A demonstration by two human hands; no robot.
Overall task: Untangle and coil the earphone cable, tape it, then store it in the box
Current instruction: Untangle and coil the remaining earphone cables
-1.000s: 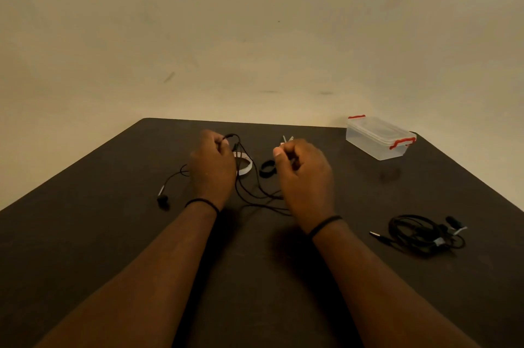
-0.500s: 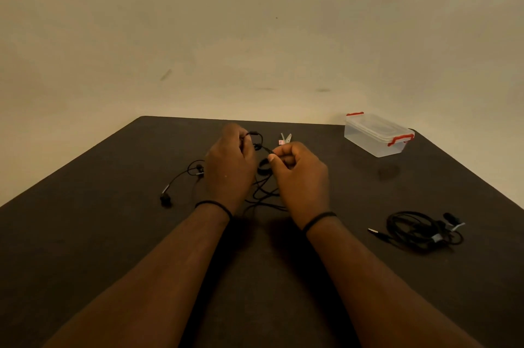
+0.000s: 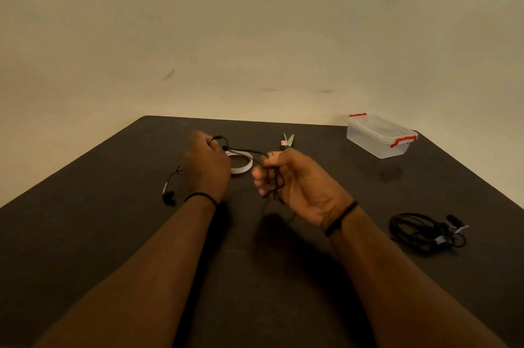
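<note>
A thin black earphone cable [image 3: 246,151] stretches taut between both hands above the dark table [image 3: 85,234]. My left hand [image 3: 206,166] pinches one end, where a small loop sticks up. My right hand [image 3: 295,180], palm turned toward me, grips several gathered strands that hang down from its fingers. One earbud [image 3: 168,196] with a silver stem lies on the table left of my left wrist. A white roll of tape [image 3: 241,163] lies behind the hands. The clear box [image 3: 378,136] with red clips stands closed at the far right.
Small scissors [image 3: 287,141] lie beyond my right hand. A second black earphone set [image 3: 425,232], coiled and taped, rests near the table's right edge. A plain wall rises behind the table.
The hands came together, then pulled apart again. My right hand has turned palm-up with cable strands gathered in it, and the cable between the hands is now stretched straight.
</note>
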